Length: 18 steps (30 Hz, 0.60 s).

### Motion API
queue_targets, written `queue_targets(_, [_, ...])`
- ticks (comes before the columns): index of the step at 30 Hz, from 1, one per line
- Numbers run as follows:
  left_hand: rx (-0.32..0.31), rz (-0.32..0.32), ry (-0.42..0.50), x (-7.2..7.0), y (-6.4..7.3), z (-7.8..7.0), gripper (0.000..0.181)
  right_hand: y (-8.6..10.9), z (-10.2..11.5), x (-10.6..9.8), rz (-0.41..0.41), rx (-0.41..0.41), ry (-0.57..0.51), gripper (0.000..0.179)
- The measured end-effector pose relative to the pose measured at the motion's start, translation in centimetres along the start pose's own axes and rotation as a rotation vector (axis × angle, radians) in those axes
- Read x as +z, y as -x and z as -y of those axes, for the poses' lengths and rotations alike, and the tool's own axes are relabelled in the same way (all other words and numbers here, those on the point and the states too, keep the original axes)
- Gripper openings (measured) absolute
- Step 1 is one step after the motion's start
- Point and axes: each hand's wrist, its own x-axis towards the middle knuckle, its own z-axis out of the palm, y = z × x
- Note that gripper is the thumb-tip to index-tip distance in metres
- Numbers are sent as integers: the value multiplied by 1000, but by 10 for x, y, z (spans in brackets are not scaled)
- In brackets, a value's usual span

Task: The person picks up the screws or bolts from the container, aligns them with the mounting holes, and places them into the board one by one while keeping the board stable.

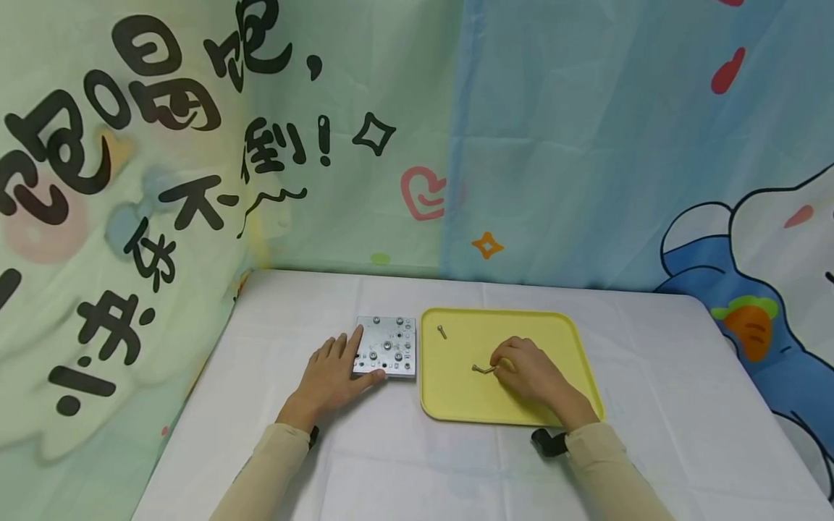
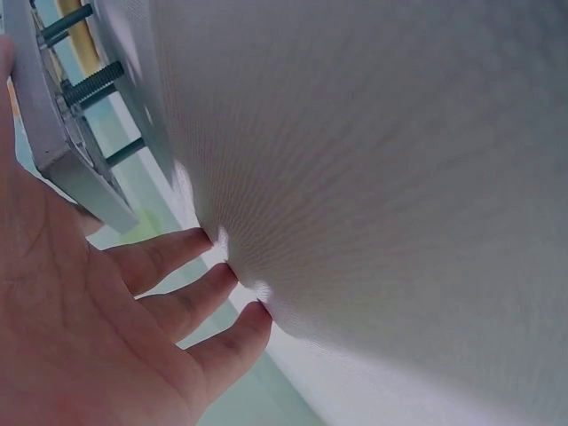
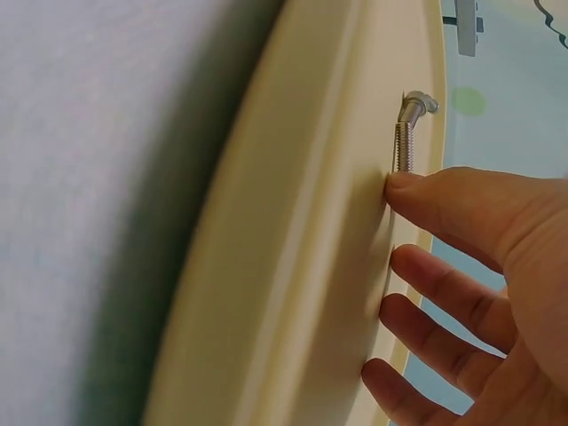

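Note:
A silver metal plate [image 1: 399, 349] with several bolts set in it lies left of a yellow tray [image 1: 449, 405]. My left hand [image 1: 331, 380] rests at its left side, fingers spread, index finger on the left edge and thumb by the near edge. In the left wrist view, threaded bolt ends [image 2: 93, 86] stick out of the plate's underside and three fingertips touch the cloth. Over the tray, my right hand [image 1: 531, 373] pinches the threaded end of a bolt [image 3: 404, 146], its other fingertips on the tray. Another bolt head [image 3: 428, 104] shows beside it; the index fingertip is hidden.
One more bolt [image 1: 441, 331] lies in the tray's far left part. White cloth [image 1: 391, 463] covers the table, and printed curtains [image 1: 554, 181] hang along its far and left sides. A black wrist device [image 1: 549, 442] sits by the right cuff.

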Motion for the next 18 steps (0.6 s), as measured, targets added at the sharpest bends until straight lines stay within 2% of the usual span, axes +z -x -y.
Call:
queue_targets(13, [3,-4,0,1,-1,0,101,3,-1,1,-13,4,78,11])
queue_targets(18, [-1,-3,-4,2,-2,1,102,3,0,1,-22,-23,96,12])
